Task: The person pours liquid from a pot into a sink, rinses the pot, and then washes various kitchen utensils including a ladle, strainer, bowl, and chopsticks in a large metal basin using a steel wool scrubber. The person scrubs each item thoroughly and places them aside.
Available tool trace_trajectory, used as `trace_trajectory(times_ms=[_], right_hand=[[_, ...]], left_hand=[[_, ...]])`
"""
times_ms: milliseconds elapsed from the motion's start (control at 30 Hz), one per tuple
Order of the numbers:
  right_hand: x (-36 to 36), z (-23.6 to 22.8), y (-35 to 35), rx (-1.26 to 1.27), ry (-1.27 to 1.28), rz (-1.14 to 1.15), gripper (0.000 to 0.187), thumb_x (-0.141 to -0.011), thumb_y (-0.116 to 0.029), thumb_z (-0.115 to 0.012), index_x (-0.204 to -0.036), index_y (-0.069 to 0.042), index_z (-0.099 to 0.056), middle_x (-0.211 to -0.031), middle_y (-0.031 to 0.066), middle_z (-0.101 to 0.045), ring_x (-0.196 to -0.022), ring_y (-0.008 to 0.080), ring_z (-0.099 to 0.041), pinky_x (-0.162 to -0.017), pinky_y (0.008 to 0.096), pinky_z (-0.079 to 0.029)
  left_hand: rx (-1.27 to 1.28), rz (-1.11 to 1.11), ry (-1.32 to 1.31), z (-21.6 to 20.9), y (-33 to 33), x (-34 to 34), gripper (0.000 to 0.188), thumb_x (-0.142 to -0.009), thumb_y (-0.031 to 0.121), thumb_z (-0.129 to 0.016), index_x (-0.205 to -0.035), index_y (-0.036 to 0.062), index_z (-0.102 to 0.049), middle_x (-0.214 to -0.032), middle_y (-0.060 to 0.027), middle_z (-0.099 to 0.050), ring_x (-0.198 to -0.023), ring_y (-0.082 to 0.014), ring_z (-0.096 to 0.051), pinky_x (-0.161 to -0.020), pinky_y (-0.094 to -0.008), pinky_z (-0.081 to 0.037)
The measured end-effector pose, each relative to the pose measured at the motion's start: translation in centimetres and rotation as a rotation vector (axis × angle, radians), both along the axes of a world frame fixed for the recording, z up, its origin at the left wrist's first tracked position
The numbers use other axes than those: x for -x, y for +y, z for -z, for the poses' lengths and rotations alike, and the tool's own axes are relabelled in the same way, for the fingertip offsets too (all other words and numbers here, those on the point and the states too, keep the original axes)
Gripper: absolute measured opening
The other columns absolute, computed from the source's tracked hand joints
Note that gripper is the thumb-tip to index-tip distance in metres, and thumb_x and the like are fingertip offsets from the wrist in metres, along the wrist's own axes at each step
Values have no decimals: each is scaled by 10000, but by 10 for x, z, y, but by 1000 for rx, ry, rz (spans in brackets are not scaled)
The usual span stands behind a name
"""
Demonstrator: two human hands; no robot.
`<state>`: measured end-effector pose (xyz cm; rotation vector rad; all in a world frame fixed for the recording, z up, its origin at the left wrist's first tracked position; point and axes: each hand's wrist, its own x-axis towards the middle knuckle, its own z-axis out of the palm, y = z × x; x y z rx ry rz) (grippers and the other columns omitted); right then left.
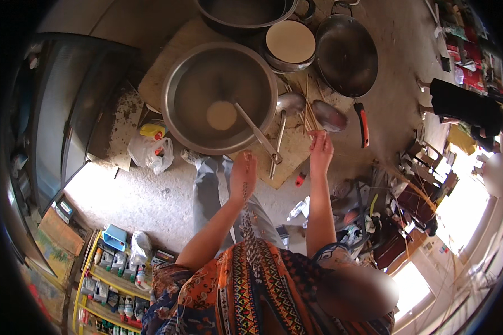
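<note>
My left hand (243, 174) is closed just below the near rim of a wide metal basin (176, 131). What its fingers hold, if anything, is hidden. Cloudy liquid fills the basin, and a pale round patch shows in it. A long-handled metal utensil (255, 129) leans over the basin's right rim, its lower end out of sight. My right hand (321, 155) is further right, its fingers pinched at the near ends of thin wooden chopsticks (307, 106). Beside them lie a metal ladle (282, 131) and a shiny rounded metal piece (330, 116).
A round pot (290, 43) with a cream-coloured top, a dark wok (347, 56) and a large pan (246, 25) stand beyond. A red-and-black handle (362, 125) lies right. Left are a plastic bag (152, 152) and yellow shelves (114, 278). Another person (466, 106) stands far right.
</note>
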<state>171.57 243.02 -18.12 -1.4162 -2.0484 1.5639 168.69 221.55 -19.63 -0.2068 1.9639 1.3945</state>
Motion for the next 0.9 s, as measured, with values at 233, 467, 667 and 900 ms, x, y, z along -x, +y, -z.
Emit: trace_trajectory(times_ms=[233,467,667,900], right_hand=[[-33,145,-11,2,-148,-65,333,-958,-325,-444,-896,-32,-590,-642,10,-470,-603,119,-433,-558,295,-367],[-15,173,-28,-443,-168,-187,150,-857,-135,-562,-979,-49,-548,-873,159,-560,-776,292,-539,-696,355,-440],[-23,161,-23,-456,-95,-361,273,-841,-120,-546,-1098,-28,-552,-978,182,-567,-959,381,-500,-824,461,-413],[17,92,-18,-431,-227,-63,218,-875,-105,-534,-1069,-11,-564,-940,146,-568,-812,251,-570,-673,333,-474]], left_hand=[[-299,-205,-404,33,47,11,326,-906,357,-555,-984,41,-534,-790,-16,-574,-714,-106,-563,-638,-252,-457],[-480,-471,-703,13,58,35,315,-892,357,-570,-988,57,-553,-730,-46,-589,-632,-161,-585,-575,-271,-471],[-614,-635,-830,-7,36,52,369,-895,349,-552,-1100,42,-556,-660,-24,-558,-447,-150,-492,-442,-264,-410],[-894,-802,-710,-17,-7,61,287,-946,234,-453,-1161,51,-508,-716,10,-504,-402,-61,-378,-407,-212,-326]])
